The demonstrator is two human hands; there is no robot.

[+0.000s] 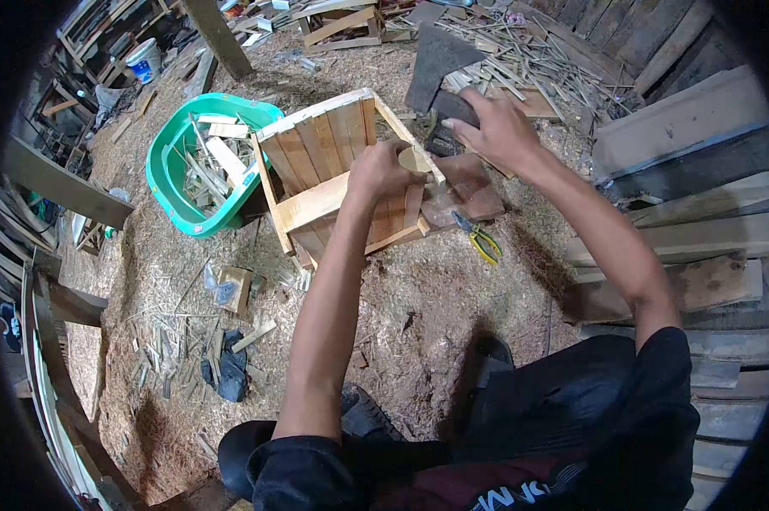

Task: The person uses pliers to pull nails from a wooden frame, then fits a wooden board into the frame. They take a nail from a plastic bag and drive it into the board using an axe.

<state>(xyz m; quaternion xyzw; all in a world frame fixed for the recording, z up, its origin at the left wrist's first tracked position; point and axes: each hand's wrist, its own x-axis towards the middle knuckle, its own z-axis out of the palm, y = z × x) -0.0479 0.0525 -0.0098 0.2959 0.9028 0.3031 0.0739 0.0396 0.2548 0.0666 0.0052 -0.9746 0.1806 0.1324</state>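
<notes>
"Head view: where's the work?"

"I see a pale wooden slatted frame (272,196) on the shaving-strewn floor (418,294). Left hand (384,173) is closed at its right side; right hand (505,134) is clamped on a dark broad-bladed tool (436,64)."

"Progress?"

"Slats (316,152) look set, crosspiece (316,203) over them; what's left, I can't tell."

"Around the frame?"

"Yellow-handled pliers (486,245) right, green plastic tub (165,189) left."

"Writing?"

"Dark shirt (316,477): only M reads clearly."

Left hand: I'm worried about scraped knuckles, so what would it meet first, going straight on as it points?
Probably the slanting side rail of the slatted frame, just beyond the left hand, though depth is unclear.
</notes>
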